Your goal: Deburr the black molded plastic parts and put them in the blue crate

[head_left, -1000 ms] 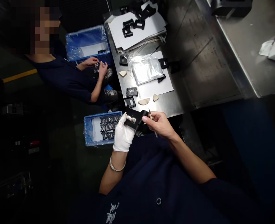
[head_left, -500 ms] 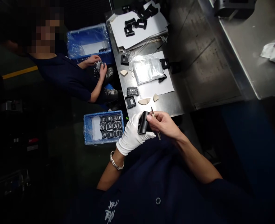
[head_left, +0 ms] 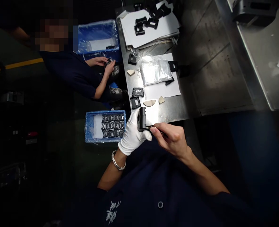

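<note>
My left hand [head_left: 131,134], in a white glove, is closed around a black plastic part [head_left: 142,118] with a rounded, tube-like side, which stands nearly upright in the grip. My bare right hand [head_left: 171,136] pinches a slim craft knife [head_left: 163,133], mostly covered by the fingers. Its tip meets the lower end of the black part, close to my gloved thumb. Just beyond my left hand, a black plastic frame [head_left: 135,103] and a bagged black part [head_left: 137,92] lie on the metal table [head_left: 164,114].
Cream-coloured pieces [head_left: 149,103] and a stack of clear plastic bags [head_left: 155,70] are on the table. More black parts [head_left: 139,30] rest on stacked white sheets. At left stands a blue bin [head_left: 86,127] of bagged parts. A co-worker [head_left: 68,74] handles a part beside another blue bin [head_left: 98,30].
My left hand has turned the black part more upright. My right hand has shifted down and swung the knife from upright to nearly level, its tip now at the part's lower end.
</note>
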Available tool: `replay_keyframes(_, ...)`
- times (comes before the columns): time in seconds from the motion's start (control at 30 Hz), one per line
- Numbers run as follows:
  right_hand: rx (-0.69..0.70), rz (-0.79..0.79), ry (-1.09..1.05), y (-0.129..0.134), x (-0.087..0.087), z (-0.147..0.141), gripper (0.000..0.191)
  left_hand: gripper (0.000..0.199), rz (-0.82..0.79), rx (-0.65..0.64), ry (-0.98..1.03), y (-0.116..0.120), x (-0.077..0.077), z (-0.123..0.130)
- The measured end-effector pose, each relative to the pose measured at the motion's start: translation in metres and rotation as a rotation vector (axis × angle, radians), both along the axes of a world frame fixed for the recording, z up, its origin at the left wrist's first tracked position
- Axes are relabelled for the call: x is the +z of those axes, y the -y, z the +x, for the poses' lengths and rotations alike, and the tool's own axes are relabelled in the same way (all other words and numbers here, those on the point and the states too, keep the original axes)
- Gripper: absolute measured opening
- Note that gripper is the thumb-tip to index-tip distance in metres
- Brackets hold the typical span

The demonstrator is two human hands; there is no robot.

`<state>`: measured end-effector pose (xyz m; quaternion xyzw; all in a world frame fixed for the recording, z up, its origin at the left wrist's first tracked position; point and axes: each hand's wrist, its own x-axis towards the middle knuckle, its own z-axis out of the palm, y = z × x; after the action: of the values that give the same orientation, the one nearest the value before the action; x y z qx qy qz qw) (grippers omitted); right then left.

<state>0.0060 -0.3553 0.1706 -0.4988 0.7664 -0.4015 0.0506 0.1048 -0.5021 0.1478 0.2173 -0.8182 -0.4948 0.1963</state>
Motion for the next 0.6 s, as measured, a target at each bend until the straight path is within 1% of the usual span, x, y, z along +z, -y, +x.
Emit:
replay_keyframes(0.13, 0.002, 0.007, 0.014, 0.003, -0.002, 0.001, 0.011, 0.116, -0.022, 0.001, 0.011, 0.000, 0.001, 0.000)
replay_keyframes(0.23, -0.008, 0.013, 0.021, 0.005, -0.003, 0.001, 0.015, 0.117, -0.029, -0.007, 0.016, -0.001, -0.002, 0.002)
replay_keyframes(0.37, -0.038, 0.053, 0.011, 0.008, -0.006, -0.003, 0.019, 0.114, -0.034, -0.033, -0.003, -0.001, -0.002, 0.004)
replay_keyframes(0.43, -0.062, 0.080, -0.003, 0.009, -0.007, -0.007, 0.022, 0.111, -0.028, -0.044, -0.027, -0.002, -0.001, 0.003)
replay_keyframes(0.5, -0.085, 0.095, -0.017, 0.011, -0.007, -0.011, 0.026, 0.103, -0.023, -0.057, -0.043, -0.002, 0.002, 0.003)
replay_keyframes(0.6, -0.109, 0.108, -0.032, 0.012, -0.006, -0.016, 0.028, 0.094, -0.028, -0.075, -0.023, -0.003, 0.005, 0.004)
